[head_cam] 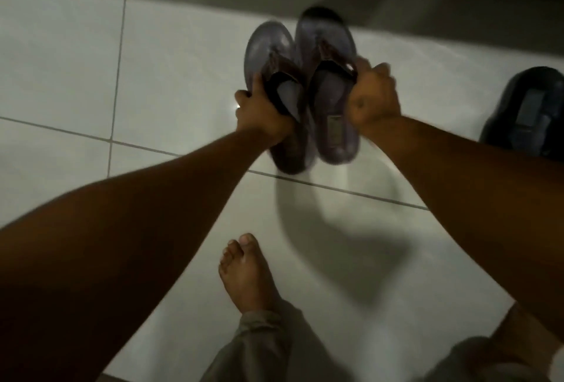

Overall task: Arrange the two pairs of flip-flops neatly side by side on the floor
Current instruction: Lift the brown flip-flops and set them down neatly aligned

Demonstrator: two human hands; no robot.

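Though motion blur softens both hands, each is plainly closed on one sandal: the left hand [265,116] has its fingers [242,97] wrapped over the outer edge and strap of the left flip-flop [271,55], and the right hand [374,94] is curled into a fist around the strap of the right flip-flop [328,82]. The right fingertips are hidden under the fist. These two grey-purple sandals sit side by side, edges touching, toes pointing away; whether their heels rest on the white tiled floor [76,61] or hang just above it cannot be told. At the right edge lies a dark flip-flop [525,113], well apart and cut off by the frame, so only three sandals can be counted; its partner is not visible. One bare foot [245,274] stands on the tiles below, with a khaki trouser leg [259,348] above it.
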